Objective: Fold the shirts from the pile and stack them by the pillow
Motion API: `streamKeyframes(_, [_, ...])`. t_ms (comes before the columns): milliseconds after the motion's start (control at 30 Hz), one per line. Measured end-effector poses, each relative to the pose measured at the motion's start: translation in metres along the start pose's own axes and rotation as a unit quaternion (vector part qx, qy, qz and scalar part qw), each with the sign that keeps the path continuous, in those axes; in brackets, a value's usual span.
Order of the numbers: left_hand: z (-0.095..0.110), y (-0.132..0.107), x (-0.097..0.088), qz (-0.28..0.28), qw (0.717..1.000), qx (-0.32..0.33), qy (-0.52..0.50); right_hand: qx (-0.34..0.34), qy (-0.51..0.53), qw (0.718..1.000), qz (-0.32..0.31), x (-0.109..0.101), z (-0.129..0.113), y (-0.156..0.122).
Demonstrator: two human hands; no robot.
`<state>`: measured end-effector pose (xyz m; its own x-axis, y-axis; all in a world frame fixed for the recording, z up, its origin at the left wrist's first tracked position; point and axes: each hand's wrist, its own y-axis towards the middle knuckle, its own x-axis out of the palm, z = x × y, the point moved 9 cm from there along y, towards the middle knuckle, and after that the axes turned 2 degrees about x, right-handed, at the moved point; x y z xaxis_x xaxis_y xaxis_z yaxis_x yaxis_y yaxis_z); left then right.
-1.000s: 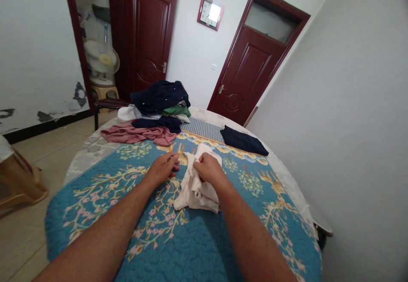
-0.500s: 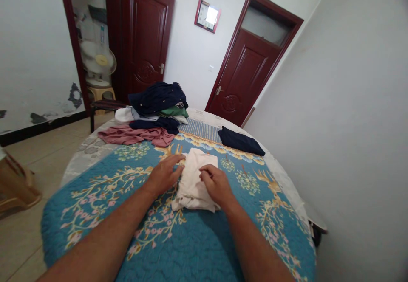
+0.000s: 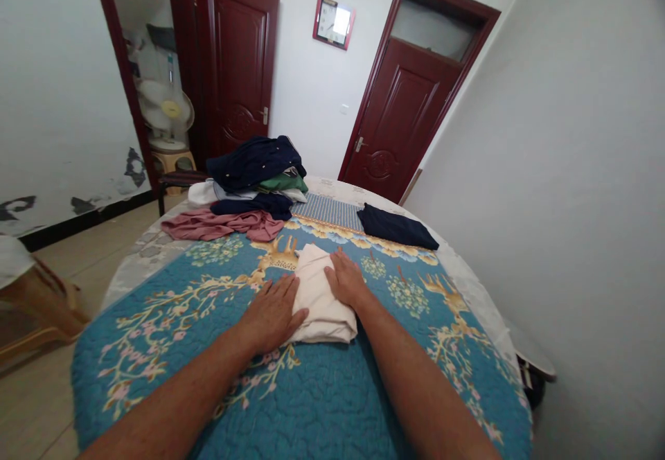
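- My left hand [image 3: 273, 311] lies flat and open, palm down, with its fingers over the left edge of the folded cream cloth [image 3: 321, 294].
- My right hand [image 3: 346, 281] is also open and flat, pressing on the cloth's right edge at about 1 o'clock from the left hand; neither hand grips anything.
- The cream cloth sits between both hands near the middle of the teal floral quilt [image 3: 306, 404] that covers the round tabletop [image 3: 129, 266].
- At 11 o'clock from the cloth, near the far rim, is a heap of clothes [image 3: 257, 169]: dark navy on top, green and white beneath it.
- A pink garment [image 3: 218, 224] sprawls just in front of that heap, touching it.
- At 1 o'clock, well apart from my hands, lies a folded navy garment [image 3: 397, 228].
- Beyond the tabletop I see two dark red doors, a wall clock [image 3: 333, 22] between them, and a fan [image 3: 165, 110] in the open doorway at 10 o'clock.
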<state>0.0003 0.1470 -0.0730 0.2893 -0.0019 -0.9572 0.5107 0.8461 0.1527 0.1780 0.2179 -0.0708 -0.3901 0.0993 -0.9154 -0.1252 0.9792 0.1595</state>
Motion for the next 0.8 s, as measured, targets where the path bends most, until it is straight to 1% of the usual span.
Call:
streamKeyframes(67, [-0.002, 0.001, 0.0, -0.006, 1.0, -0.001, -0.003, -0.004, 0.034, 0.999, 0.0, 0.002, 0.005, 0.01])
streamKeyframes(100, [-0.003, 0.002, -0.001, -0.008, 1.0, -0.001, -0.01, 0.0, 0.069, 0.998, 0.009, 0.0, 0.01, 0.015])
streamKeyframes(167, [-0.004, 0.006, -0.008, -0.006, 0.999, 0.005, -0.034, 0.035, 0.151, 0.987, 0.044, -0.009, 0.027, 0.021])
streamKeyframes(200, [-0.005, 0.009, -0.014, 0.006, 0.999, 0.007, -0.046, 0.062, 0.187, 0.978, 0.064, -0.014, 0.037, 0.022])
streamKeyframes(267, [-0.005, 0.017, -0.033, 0.058, 0.997, 0.012, -0.057, 0.107, 0.216, 0.965, 0.103, -0.022, 0.053, 0.019])
streamKeyframes(333, [-0.002, 0.03, -0.048, 0.111, 0.992, 0.031, -0.05, 0.105, 0.184, 0.968, 0.133, -0.029, 0.054, 0.009])
streamKeyframes(367, [0.002, 0.037, -0.051, 0.124, 0.99, 0.048, -0.046, 0.091, 0.159, 0.973, 0.142, -0.03, 0.049, 0.002])
streamKeyframes(400, [0.007, 0.047, -0.05, 0.125, 0.989, 0.071, -0.044, 0.076, 0.131, 0.978, 0.145, -0.028, 0.042, -0.006])
streamKeyframes(433, [0.012, 0.056, -0.045, 0.117, 0.988, 0.093, -0.044, 0.064, 0.101, 0.983, 0.14, -0.025, 0.034, -0.014])
streamKeyframes(500, [0.017, 0.077, -0.027, 0.087, 0.989, 0.117, -0.037, 0.059, 0.052, 0.99, 0.118, -0.014, 0.019, -0.03])
streamKeyframes(567, [0.012, 0.096, -0.005, 0.053, 0.994, 0.092, -0.019, 0.071, 0.017, 0.992, 0.103, -0.006, 0.01, -0.041])
streamKeyframes(633, [-0.001, 0.109, 0.013, 0.027, 0.999, 0.035, -0.003, 0.08, -0.005, 0.992, 0.097, -0.003, 0.004, -0.046])
streamKeyframes(667, [-0.008, 0.113, 0.019, 0.017, 1.0, 0.012, 0.002, 0.082, -0.011, 0.992, 0.096, -0.004, 0.002, -0.048])
streamKeyframes(733, [-0.016, 0.118, 0.025, 0.005, 1.0, -0.012, 0.006, 0.076, -0.018, 0.992, 0.095, -0.005, -0.003, -0.05])
streamKeyframes(800, [-0.021, 0.12, 0.025, 0.006, 1.0, -0.017, 0.01, 0.061, -0.019, 0.994, 0.091, -0.008, -0.009, -0.058])
